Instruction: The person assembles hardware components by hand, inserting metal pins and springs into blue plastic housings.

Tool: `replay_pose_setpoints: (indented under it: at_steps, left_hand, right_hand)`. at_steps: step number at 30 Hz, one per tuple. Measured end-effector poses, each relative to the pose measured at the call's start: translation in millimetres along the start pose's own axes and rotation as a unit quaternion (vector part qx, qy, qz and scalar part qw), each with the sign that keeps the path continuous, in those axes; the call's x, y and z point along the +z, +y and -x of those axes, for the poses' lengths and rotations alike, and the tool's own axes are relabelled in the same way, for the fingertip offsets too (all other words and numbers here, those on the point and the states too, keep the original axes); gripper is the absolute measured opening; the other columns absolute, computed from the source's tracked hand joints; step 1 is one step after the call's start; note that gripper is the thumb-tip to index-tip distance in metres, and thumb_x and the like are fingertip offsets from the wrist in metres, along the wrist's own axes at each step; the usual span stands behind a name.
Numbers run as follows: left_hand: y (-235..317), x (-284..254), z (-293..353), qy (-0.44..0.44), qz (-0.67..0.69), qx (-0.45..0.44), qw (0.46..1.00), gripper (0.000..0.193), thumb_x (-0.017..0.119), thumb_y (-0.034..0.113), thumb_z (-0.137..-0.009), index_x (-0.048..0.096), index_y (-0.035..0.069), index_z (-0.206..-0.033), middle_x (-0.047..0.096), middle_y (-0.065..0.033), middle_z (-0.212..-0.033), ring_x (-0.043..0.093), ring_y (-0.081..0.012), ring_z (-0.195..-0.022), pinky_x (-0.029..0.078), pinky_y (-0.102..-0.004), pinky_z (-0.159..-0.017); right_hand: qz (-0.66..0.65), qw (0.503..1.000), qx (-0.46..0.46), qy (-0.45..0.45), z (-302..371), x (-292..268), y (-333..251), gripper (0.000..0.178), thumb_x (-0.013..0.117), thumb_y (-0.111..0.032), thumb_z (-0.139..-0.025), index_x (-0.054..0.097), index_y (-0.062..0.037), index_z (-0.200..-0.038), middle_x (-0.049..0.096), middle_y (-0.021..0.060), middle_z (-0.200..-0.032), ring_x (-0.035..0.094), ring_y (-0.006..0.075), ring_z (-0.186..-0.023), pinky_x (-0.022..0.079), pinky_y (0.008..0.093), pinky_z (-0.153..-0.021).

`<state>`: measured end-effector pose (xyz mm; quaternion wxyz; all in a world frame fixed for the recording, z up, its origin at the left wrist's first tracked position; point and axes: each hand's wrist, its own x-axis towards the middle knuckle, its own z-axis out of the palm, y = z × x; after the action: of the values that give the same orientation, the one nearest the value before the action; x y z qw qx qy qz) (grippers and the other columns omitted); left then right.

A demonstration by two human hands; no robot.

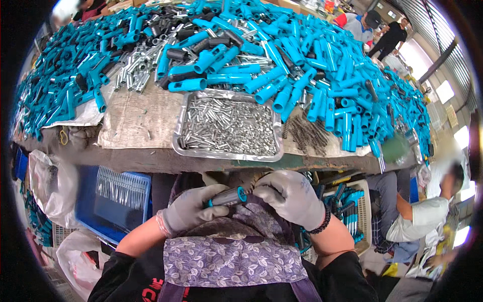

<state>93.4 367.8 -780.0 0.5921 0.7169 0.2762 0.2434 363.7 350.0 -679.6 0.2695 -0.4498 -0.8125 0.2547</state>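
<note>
Close to my lap, my gray-gloved left hand (190, 209) is wrapped round a black and turquoise cylindrical handle (227, 197). The handle lies almost level, its turquoise end toward the right. At that end my right hand (298, 199), gloved too, has thumb and fingertips pinched together. Whatever small piece is between those fingertips is too small to make out. Beyond both hands, on the bench, a metal tray (229, 155) holds many small silver pins and bits. Several dark coil springs (308, 135) lie to the right of the tray.
A large heap of turquoise tubes (271, 83) covers the bench's far side, with silver metal tubes (138, 68) among them. The bench edge (136, 155) runs just beyond my hands. A blue bin (86, 194) stands left, a beige crate (369, 229) right. A seated person (420, 216) is at the right.
</note>
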Motion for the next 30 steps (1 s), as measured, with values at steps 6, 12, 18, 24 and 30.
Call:
replay_pose_setpoints:
  at_steps: [6,12,18,24,30]
  left_hand:
    - [15.5,-15.3,25.1,0.113,-0.106,0.047,0.987,0.055,0.068,0.035,-0.094,0.052,-0.002,-0.131,0.067,-0.0153,-0.103,0.066,-0.0227,-0.094,0.051,-0.0331,-0.08]
    - [4.9,-29.7,53.8,0.176,0.079,-0.046,0.98,0.054,0.066,0.033,-0.096,0.05,-0.002,-0.135,0.061,-0.0024,-0.109,0.056,-0.0109,-0.097,0.048,-0.0275,-0.084]
    - [5.9,-40.3,62.5,0.269,0.13,-0.095,0.95,0.06,0.064,0.041,-0.096,0.049,-0.001,-0.135,0.058,-0.0008,-0.101,0.052,-0.0077,-0.089,0.046,-0.0243,-0.078]
    - [-6.0,-40.3,73.7,0.3,0.222,-0.058,0.926,0.06,0.064,0.042,-0.096,0.049,-0.002,-0.134,0.059,-0.0007,-0.104,0.053,-0.0091,-0.094,0.046,-0.0257,-0.082]
    - [1.6,-40.6,78.7,0.274,0.142,-0.102,0.946,0.062,0.065,0.041,-0.094,0.048,-0.001,-0.136,0.059,-0.0016,-0.095,0.054,-0.0072,-0.084,0.047,-0.0242,-0.073]
  right_hand:
    - [-0.032,0.991,-0.112,-0.064,-43.0,17.5,-10.7,0.019,0.071,-0.016,-0.086,0.068,-0.0059,-0.101,0.065,0.0156,-0.089,0.064,0.0345,-0.084,0.049,0.0419,-0.072]
    - [-0.036,0.964,-0.118,-0.236,-129.1,24.5,-22.3,0.038,0.063,-0.04,-0.094,0.066,-0.0059,-0.11,0.066,0.0191,-0.103,0.062,0.0373,-0.102,0.05,0.0456,-0.089]
    - [0.469,0.883,-0.019,-0.017,-312.4,39.9,8.7,0.056,0.071,-0.044,-0.08,0.065,-0.0078,-0.122,0.055,0.0139,-0.134,0.047,0.0328,-0.131,0.038,0.0463,-0.108]
    - [0.341,0.935,-0.005,0.102,-336.2,33.5,44.0,0.044,0.059,-0.04,-0.084,0.063,-0.0039,-0.109,0.063,0.0224,-0.119,0.058,0.0342,-0.116,0.033,0.0503,-0.108]
    - [-0.677,0.733,0.031,0.057,-237.6,-23.8,12.9,0.026,0.049,-0.032,-0.099,0.06,-0.0088,-0.101,0.065,0.0116,-0.086,0.064,0.0242,-0.075,0.054,0.0501,-0.084]
